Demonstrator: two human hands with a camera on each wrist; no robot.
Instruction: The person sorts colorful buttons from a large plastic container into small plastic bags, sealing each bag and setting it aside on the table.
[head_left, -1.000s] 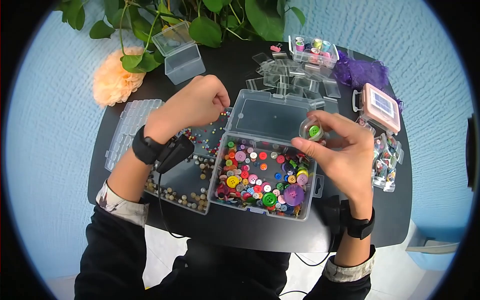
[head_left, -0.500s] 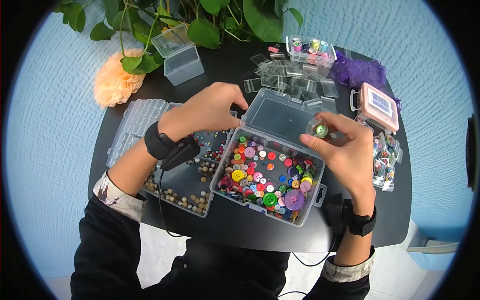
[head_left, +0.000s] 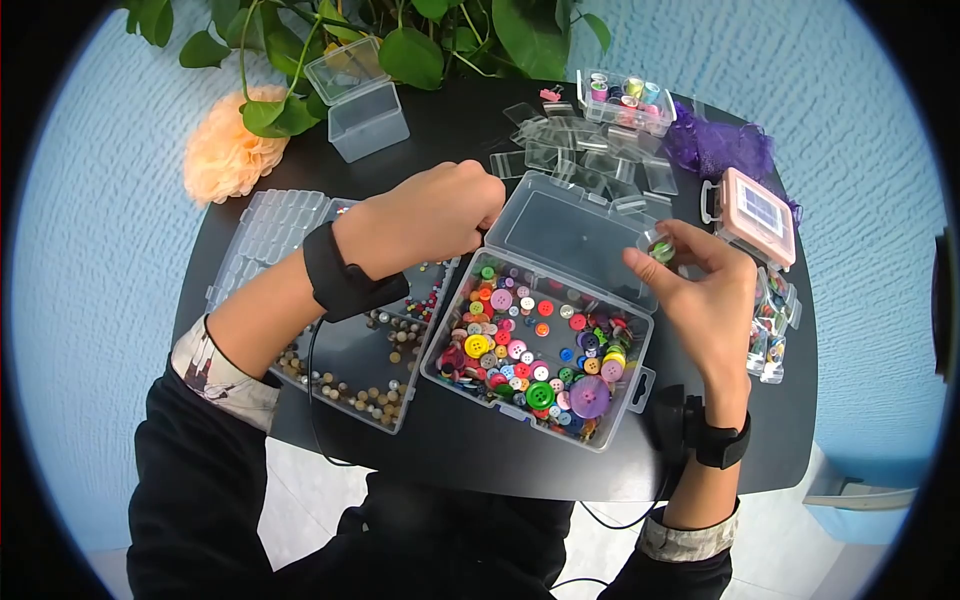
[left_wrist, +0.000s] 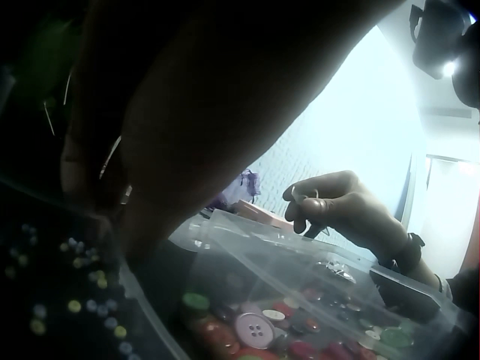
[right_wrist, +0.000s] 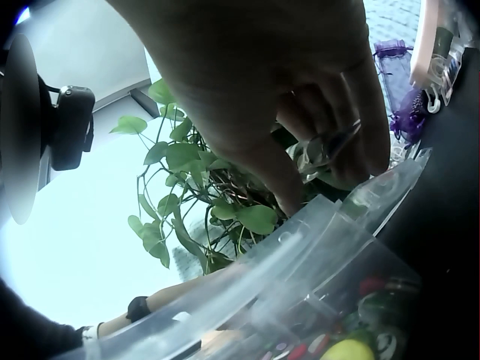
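Observation:
In the head view my right hand (head_left: 705, 300) pinches a small clear round container (head_left: 657, 247) with something green inside, above the right edge of the raised lid. In the right wrist view the clear container (right_wrist: 319, 150) shows between thumb and fingers. My left hand (head_left: 425, 220) has its fingers curled beside the lid's left edge; whether they grip anything is hidden. The clear lid (head_left: 560, 235) leans back from the open box (head_left: 478, 395) of mixed buttons. A large purple button (head_left: 590, 397) lies in its front right part.
Left of the button box stands a bead case (head_left: 345, 370). Behind are clear plastic pieces (head_left: 560, 150), a spool box (head_left: 625, 105) and an open clear box (head_left: 368, 125). At the right are a pink case (head_left: 758, 215), purple mesh (head_left: 720, 145) and small filled bags (head_left: 770, 330).
The button box has shifted right and turned slightly. My left hand has moved right to the lid's side; my right hand, still pinching the container, has moved slightly right. The bead case has slid left.

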